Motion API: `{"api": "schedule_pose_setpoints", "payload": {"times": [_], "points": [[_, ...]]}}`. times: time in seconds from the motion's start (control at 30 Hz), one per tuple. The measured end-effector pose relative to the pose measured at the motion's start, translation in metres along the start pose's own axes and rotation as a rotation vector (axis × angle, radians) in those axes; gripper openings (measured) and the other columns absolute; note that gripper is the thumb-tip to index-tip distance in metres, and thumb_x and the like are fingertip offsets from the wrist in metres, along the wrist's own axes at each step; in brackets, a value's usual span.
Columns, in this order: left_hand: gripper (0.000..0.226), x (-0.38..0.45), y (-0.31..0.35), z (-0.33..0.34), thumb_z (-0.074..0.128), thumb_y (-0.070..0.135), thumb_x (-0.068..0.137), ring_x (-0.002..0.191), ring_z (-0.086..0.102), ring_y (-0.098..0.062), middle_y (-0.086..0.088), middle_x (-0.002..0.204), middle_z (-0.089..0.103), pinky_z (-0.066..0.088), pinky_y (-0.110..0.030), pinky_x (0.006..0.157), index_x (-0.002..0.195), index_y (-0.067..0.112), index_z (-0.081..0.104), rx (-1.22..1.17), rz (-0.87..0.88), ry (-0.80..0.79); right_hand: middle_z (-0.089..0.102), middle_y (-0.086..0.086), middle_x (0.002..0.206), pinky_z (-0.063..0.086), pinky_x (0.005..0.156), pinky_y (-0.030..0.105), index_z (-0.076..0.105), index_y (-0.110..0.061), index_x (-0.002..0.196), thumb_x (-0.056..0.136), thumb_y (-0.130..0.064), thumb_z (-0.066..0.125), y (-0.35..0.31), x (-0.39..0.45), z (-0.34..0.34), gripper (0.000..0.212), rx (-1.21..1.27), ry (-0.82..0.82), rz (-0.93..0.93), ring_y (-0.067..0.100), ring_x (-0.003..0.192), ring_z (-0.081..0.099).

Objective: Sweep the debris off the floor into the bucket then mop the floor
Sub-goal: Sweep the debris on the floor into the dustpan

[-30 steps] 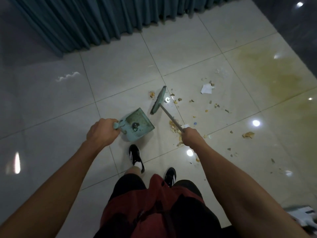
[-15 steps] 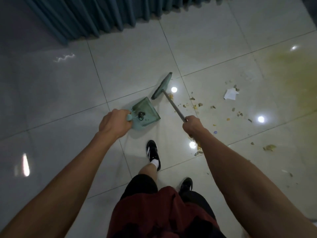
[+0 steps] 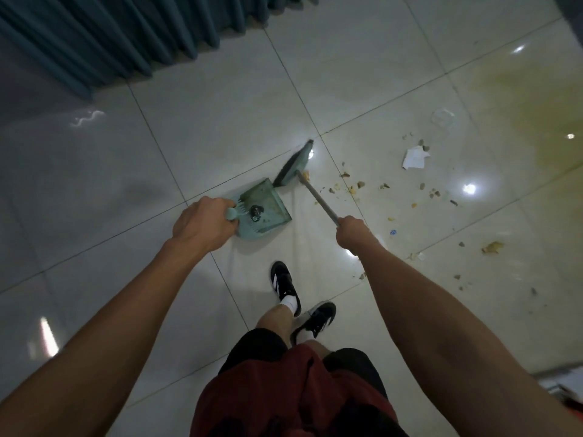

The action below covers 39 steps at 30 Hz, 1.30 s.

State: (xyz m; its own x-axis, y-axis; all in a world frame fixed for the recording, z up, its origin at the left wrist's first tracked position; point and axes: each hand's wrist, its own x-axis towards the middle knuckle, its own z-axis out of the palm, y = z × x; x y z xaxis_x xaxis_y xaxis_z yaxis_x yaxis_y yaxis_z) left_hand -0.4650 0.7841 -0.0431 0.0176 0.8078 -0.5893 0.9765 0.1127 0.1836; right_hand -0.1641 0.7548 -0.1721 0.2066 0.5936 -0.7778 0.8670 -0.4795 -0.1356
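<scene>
Your left hand [image 3: 202, 223] is wrapped round the stub handle of the green dustpan [image 3: 263, 212], and your right hand [image 3: 350, 230] is clenched on the thin metal shaft of the broom [image 3: 295, 164]; the two hands sit well apart, one tool in each. The pan looks like thin, light plastic, stiff enough to hold its lip flat to the tile, and the short handle you already hold is the sensible place for it. A small dark object lies inside near the handle end. The broom head rests just beyond the pan's open edge, with soft bristles that should flex and flick light bits, so short strokes will likely serve you better.

The debris [image 3: 353, 186] is mostly small crumbs strung out to the right of the broom head, with a torn scrap of white paper [image 3: 415, 157] further out and a larger yellowish piece [image 3: 492, 247] near your right forearm. All of it looks light and loose.

The floor [image 3: 220, 115] is glossy pale tile with grout lines; it probably lets crumbs skid. A yellowish stain [image 3: 520, 105] spreads at the upper right, work for the mop. A teal curtain [image 3: 110, 39] hangs along the top edge. No bucket is in view.
</scene>
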Motion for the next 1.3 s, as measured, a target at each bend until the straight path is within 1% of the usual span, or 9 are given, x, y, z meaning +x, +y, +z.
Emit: {"api": "schedule_pose_setpoints", "payload": {"times": [0.1,0.2,0.27,0.37,0.7,0.77,0.9,1.03,1.3], "points": [[0.005,-0.006,0.014,0.007,0.061,0.026,0.085,0.073,0.063,-0.030,-0.002,0.080,0.063,0.045,-0.028,0.061,0.084,0.028,0.066,0.022,0.021,0.002,0.059,0.005,0.093,0.059,0.067,0.038,0.056,-0.009,0.117,0.095,-0.017,0.048,0.029,-0.003,0.008,0.025,-0.058,0.010,0.032,0.022,0.076,0.060],[0.006,-0.015,0.031,0.018,0.061,0.025,0.085,0.071,0.062,-0.029,-0.002,0.079,0.064,0.044,-0.028,0.061,0.082,0.028,0.065,0.045,0.043,0.001,0.054,0.001,0.084,0.046,0.052,0.030,0.056,-0.011,0.114,0.092,-0.011,0.047,0.059,-0.017,0.013,0.024,-0.055,0.010,0.064,0.019,0.070,0.057],[0.005,-0.024,0.044,0.024,0.062,0.027,0.087,0.072,0.062,-0.028,-0.002,0.081,0.065,0.045,-0.028,0.061,0.085,0.028,0.067,0.060,0.055,-0.005,0.048,0.000,0.079,0.043,0.053,0.030,0.057,-0.009,0.117,0.092,-0.009,0.047,0.082,-0.033,0.017,0.026,-0.030,0.013,0.086,0.021,0.072,0.055],[0.006,-0.040,0.063,0.035,0.063,0.029,0.088,0.073,0.063,-0.028,-0.002,0.083,0.066,0.049,-0.030,0.062,0.089,0.028,0.069,0.072,0.077,0.002,0.048,0.000,0.076,0.053,0.063,0.035,0.057,-0.010,0.112,0.091,-0.009,0.051,0.126,-0.053,0.030,0.023,0.001,0.025,0.124,0.023,0.074,0.058],[0.010,-0.080,0.130,0.073,0.063,0.028,0.090,0.069,0.062,-0.023,0.002,0.078,0.064,0.052,-0.031,0.060,0.095,0.032,0.071,0.143,0.210,0.034,0.060,0.009,0.103,0.053,0.078,0.037,0.057,-0.009,0.123,0.093,-0.009,0.046,0.240,-0.122,0.061,0.032,0.095,0.056,0.246,0.028,0.099,0.064],[0.009,-0.085,0.143,0.080,0.062,0.029,0.090,0.068,0.062,-0.023,0.002,0.077,0.064,0.054,-0.032,0.061,0.094,0.032,0.070,0.166,0.237,0.031,0.059,0.009,0.103,0.054,0.082,0.039,0.056,-0.009,0.124,0.093,-0.008,0.046,0.258,-0.132,0.070,0.033,0.117,0.064,0.282,0.027,0.095,0.063],[0.007,-0.094,0.170,0.094,0.061,0.030,0.092,0.069,0.062,-0.023,0.001,0.080,0.064,0.047,-0.028,0.057,0.091,0.031,0.067,0.225,0.302,0.019,0.062,0.008,0.109,0.047,0.075,0.035,0.057,-0.012,0.125,0.093,-0.008,0.045,0.286,-0.156,0.081,0.034,0.168,0.092,0.325,0.027,0.098,0.063],[0.010,-0.099,0.195,0.099,0.058,0.028,0.092,0.070,0.062,-0.025,0.000,0.079,0.063,0.051,-0.031,0.060,0.086,0.030,0.066,0.276,0.358,0.016,0.066,0.008,0.110,0.050,0.076,0.036,0.054,-0.005,0.133,0.091,-0.007,0.049,0.306,-0.176,0.096,0.042,0.203,0.097,0.394,0.027,0.097,0.067],[0.011,-0.091,0.215,0.089,0.060,0.027,0.088,0.066,0.061,-0.025,-0.001,0.075,0.063,0.056,-0.035,0.062,0.080,0.025,0.067,0.286,0.418,0.050,0.064,0.008,0.110,0.045,0.071,0.034,0.059,-0.011,0.121,0.096,-0.014,0.048,0.288,-0.184,0.091,0.027,0.314,0.123,0.361,0.025,0.087,0.059]]}}
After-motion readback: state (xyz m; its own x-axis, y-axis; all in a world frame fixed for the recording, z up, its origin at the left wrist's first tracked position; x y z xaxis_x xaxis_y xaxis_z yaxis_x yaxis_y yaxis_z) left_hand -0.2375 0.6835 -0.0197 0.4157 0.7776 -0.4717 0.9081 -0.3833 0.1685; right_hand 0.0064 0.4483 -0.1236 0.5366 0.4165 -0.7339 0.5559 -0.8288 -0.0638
